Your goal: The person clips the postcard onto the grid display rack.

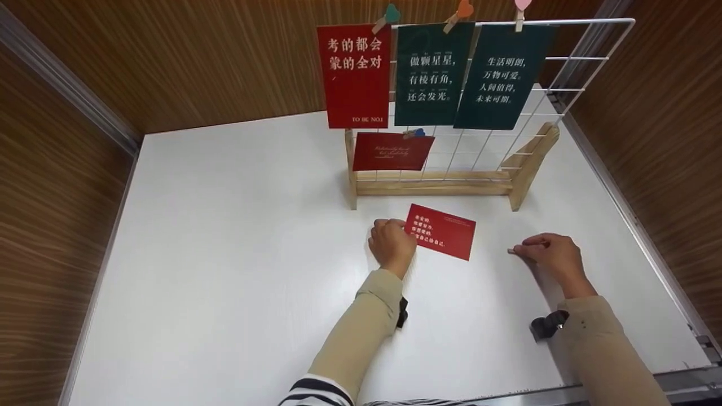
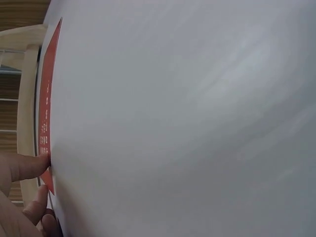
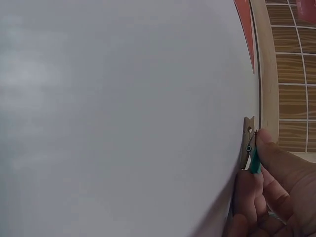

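My left hand (image 1: pixel 391 243) pinches the left edge of a red card (image 1: pixel 443 232) with white writing, just above the white table. In the left wrist view, the thumb (image 2: pixel 29 167) lies over one end of that card (image 2: pixel 47 94), which is seen nearly edge-on. Off to the right, my right hand (image 1: pixel 555 256) holds a small wooden clothespin (image 1: pixel 511 251) between thumb and fingers. Seen from the right wrist, the clothespin (image 3: pixel 248 136) has a green piece on its side, and its tip points away from the hand.
Behind the hands stands a white wire grid rack (image 1: pixel 586 73) on a wooden base (image 1: pixel 434 186). Clothespins with heart-shaped tops hold a tall red card (image 1: pixel 355 84), two dark green cards (image 1: pixel 433 73) and a smaller red card (image 1: pixel 389 152) on it. Wood-grain panels (image 1: pixel 51 186) enclose the table.
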`<state>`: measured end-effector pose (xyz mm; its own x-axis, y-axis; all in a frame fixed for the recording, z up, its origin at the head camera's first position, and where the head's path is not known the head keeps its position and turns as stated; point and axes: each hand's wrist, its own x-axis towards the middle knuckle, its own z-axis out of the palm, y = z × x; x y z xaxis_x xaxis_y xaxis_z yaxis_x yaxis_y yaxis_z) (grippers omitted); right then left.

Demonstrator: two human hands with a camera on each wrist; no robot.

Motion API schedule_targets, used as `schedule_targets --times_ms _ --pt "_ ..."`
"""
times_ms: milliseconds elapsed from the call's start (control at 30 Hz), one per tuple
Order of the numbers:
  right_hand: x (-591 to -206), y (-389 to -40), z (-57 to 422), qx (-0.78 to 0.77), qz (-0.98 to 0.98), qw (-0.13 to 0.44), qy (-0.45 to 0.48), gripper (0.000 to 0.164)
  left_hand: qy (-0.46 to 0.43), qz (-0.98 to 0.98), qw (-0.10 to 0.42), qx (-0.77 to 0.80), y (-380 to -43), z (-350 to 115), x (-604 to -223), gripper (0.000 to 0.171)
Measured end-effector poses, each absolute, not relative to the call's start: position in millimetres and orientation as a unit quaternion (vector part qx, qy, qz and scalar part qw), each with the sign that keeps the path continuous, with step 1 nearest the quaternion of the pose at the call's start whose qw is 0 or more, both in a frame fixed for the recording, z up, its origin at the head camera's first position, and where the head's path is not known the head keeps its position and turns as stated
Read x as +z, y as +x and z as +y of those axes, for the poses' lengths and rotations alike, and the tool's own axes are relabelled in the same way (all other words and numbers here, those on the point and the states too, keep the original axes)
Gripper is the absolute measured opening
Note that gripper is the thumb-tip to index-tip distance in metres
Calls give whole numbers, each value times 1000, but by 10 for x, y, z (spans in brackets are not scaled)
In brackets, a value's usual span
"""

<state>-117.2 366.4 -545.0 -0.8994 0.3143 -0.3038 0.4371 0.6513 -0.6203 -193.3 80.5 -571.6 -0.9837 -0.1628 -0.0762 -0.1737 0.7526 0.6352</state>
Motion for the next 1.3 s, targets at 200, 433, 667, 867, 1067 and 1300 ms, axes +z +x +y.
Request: schedule_targets --times_ms 200,433,667,867,1067,1300 --pt "-5448 -1193 3660 -366 903 76 211 50 -82 935 15 344 -1953 794 -5727 24" --pt "-5438 -1223 3700 -405 887 80 209 50 -70 929 10 363 -1965 775 -5730 22" --pt "-5461 -1233 3725 -433 880 79 176 52 -64 923 11 380 -1970 764 -5701 24" --pt "-5452 -1242 3748 -443 879 93 151 47 -62 906 53 416 -2001 753 -5649 32" --pt "-5416 -1256 3742 -465 870 78 146 48 -59 878 83 468 -2033 726 -5585 22" --pt "-5422 -1309 3738 -573 809 44 121 45 -57 849 115 512 -2098 704 -5538 16"
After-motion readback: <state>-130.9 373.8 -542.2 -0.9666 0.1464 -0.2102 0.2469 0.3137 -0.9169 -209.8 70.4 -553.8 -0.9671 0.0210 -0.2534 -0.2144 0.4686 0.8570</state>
